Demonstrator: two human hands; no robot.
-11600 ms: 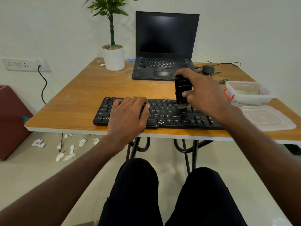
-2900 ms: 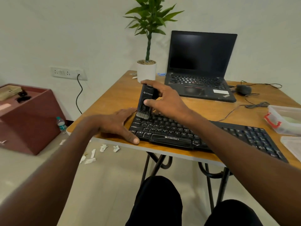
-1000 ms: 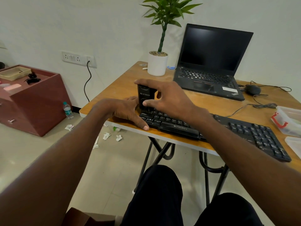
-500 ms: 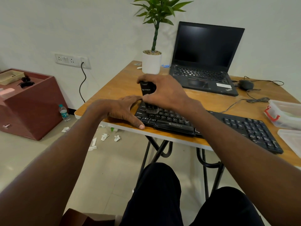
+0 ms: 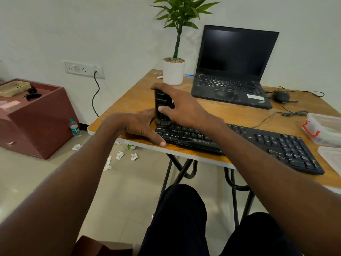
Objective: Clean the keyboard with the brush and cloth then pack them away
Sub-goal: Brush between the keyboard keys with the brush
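At the far-left corner of the black keyboard [image 5: 238, 143], the upright black brush [image 5: 162, 108] stands bristles-down on the keys, gripped by the right hand [image 5: 181, 108]. The left hand [image 5: 142, 126] lies flat, fingers straight, against the keyboard's left end. Behind the keyboard: laptop [image 5: 232, 71], potted plant [image 5: 174, 71].
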